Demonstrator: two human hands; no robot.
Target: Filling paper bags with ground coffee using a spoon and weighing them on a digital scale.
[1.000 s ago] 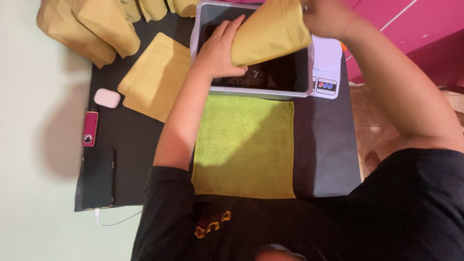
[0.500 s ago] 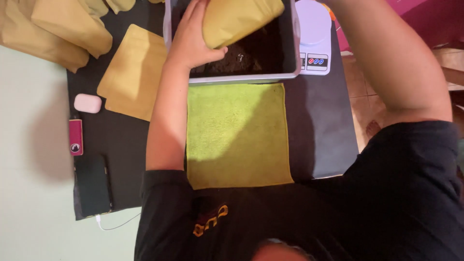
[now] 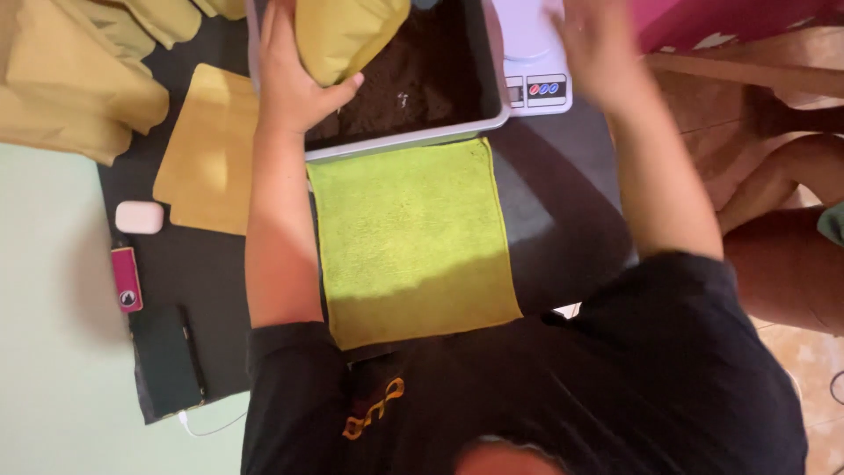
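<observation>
My left hand (image 3: 294, 84) grips the lower side of a yellow pouch (image 3: 347, 31), which it holds over a grey tray (image 3: 413, 141) filled with dark soil (image 3: 422, 79). My right hand (image 3: 598, 44) is blurred. It hovers with its fingers apart above a white digital scale (image 3: 536, 53), clear of the pouch and holding nothing. The pouch's upper part runs out of the frame at the top.
A lime-green towel (image 3: 413, 237) lies on the black mat (image 3: 563, 220) in front of the tray. A flat yellow pouch (image 3: 207, 149) and a pile of more pouches (image 3: 70, 79) lie to the left. A white case (image 3: 139, 217), a pink device (image 3: 126, 280) and a dark phone (image 3: 167, 361) sit along the mat's left edge.
My right hand has let go of the yellow pouch and swung right, over the scale. My left hand still holds the pouch above the tray.
</observation>
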